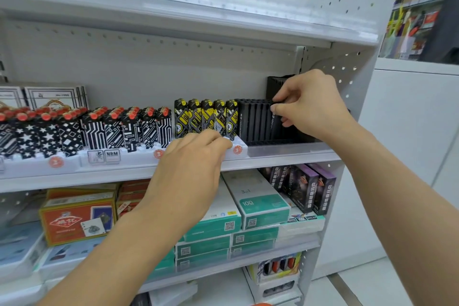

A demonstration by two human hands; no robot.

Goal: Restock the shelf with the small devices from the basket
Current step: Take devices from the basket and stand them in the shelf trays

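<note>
At three o'clock on the shelf (285, 156), the right hand (308, 104) pinches an upright black device (274, 123) beside its row, while the farther left hand (191, 164), fingers curled, rests at six o'clock.

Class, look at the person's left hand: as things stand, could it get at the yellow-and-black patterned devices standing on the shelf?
Probably yes. The left hand rests at the shelf edge directly in front of the yellow-and-black patterned devices, with nothing between them. The right hand is busy farther right at the plain black devices.
</note>
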